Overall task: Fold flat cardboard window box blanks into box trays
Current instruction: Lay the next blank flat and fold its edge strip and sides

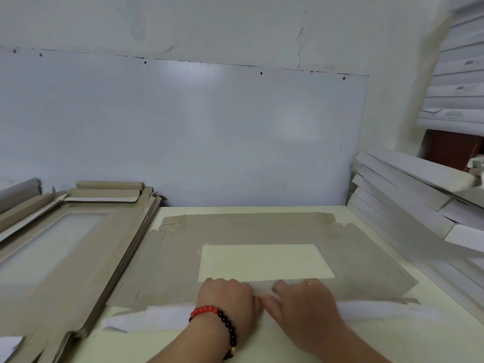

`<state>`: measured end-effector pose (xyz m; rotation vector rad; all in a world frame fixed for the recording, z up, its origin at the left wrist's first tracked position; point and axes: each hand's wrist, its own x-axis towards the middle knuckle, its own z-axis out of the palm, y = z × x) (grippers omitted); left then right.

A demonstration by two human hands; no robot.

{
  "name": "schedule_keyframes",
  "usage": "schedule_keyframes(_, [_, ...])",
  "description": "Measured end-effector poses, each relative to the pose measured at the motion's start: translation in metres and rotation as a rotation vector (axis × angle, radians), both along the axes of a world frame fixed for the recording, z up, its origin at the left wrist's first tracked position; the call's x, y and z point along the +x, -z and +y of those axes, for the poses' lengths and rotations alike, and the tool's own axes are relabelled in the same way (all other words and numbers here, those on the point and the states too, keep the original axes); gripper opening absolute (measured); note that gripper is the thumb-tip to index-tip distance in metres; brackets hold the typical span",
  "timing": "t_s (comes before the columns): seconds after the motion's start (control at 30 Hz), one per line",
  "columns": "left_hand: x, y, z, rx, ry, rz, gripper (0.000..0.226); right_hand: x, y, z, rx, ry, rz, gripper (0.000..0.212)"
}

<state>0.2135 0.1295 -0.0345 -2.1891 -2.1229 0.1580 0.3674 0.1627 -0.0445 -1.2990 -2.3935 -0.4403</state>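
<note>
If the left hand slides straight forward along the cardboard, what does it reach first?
The left hand points away from the person, so it would probably meet the near edge of the window cutout in the flat blank first.

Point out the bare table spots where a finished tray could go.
Bare table lies near, in front of the blank; a thin strip runs behind it by the wall panel. Crowded: blank stack left, white boxes right.
</note>
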Motion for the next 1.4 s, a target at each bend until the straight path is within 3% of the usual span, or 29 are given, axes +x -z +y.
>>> schedule_keyframes(0.1, [0.0,0.017,0.007,0.066,0.0,-0.039,0.028,-0.014,0.013,0.002,-0.045,0.003,-0.032,0.037])
schedule_keyframes(0.33, [-0.015,0.04,0.014,0.154,-0.026,-0.096,0.037,-0.005,0.03,0.022,-0.248,0.045,-0.058,0.05])
schedule_keyframes(0.47, [-0.052,0.044,0.005,0.205,-0.104,-0.057,0.039,0.045,0.037,0.046,-0.493,0.134,-0.149,0.053])
schedule_keyframes(0.63, [-0.101,0.046,-0.01,0.215,-0.187,-0.013,0.04,0.114,0.036,0.063,-0.503,0.322,-0.205,0.053])
schedule_keyframes(0.83, [-0.139,0.048,-0.026,0.243,-0.296,0.034,0.044,0.166,0.036,0.072,-0.495,0.47,-0.137,0.05])
schedule_keyframes(0.93, [-0.152,0.046,-0.033,0.303,-0.345,0.015,0.041,0.178,0.038,0.072,-0.405,0.533,-0.085,0.049])
schedule_keyframes(1.0, [-0.155,0.036,-0.037,0.336,-0.346,-0.007,0.028,0.177,0.037,0.069,-0.272,0.54,-0.082,0.047])
schedule_keyframes(1.03, [-0.156,0.033,-0.037,0.35,-0.303,-0.03,0.02,0.176,0.034,0.066,-0.161,0.485,-0.068,0.046])
schedule_keyframes(1.13, [-0.145,0.028,-0.039,0.485,0.009,0.027,0.028,0.17,0.036,0.064,0.189,0.142,-0.032,0.04])
schedule_keyframes(1.23, [-0.111,0.023,-0.038,0.469,0.286,0.058,0.024,0.147,0.034,0.055,0.182,-0.137,-0.085,0.02])
schedule_keyframes(1.27, [-0.098,0.023,-0.037,0.418,0.333,0.067,0.024,0.139,0.035,0.053,0.153,-0.193,-0.084,0.025])
schedule_keyframes(1.33, [-0.076,0.023,-0.036,0.328,0.415,0.097,0.016,0.122,0.033,0.044,0.1,-0.28,-0.058,0.058])
schedule_keyframes(1.4, [-0.057,0.028,-0.033,0.26,0.485,0.041,0.013,0.106,0.031,0.035,0.045,-0.312,-0.086,0.056])
